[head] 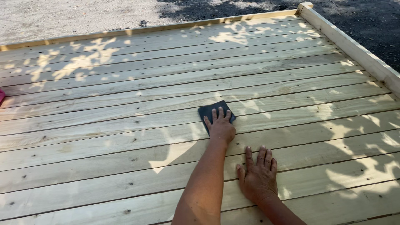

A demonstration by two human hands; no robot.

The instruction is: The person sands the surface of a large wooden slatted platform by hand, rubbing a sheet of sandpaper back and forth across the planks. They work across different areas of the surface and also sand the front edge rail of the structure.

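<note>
A dark grey sanding sheet (207, 111) lies flat on the pale wooden plank deck (125, 125), near the middle of the view. My left hand (221, 127) is stretched forward and presses down on the sheet, fingers spread over it and covering its near half. Closer to me and to the right, my right hand (258, 179) rests palm down on a plank with its fingers apart and nothing in it. Leaf shadows and sun patches fall across the boards.
A raised wooden rim (354, 48) runs along the deck's right side and another along its far edge (146, 29). Gravel ground (83, 16) lies beyond, with dark ground at the upper right. Something pink (1, 96) pokes in at the left edge.
</note>
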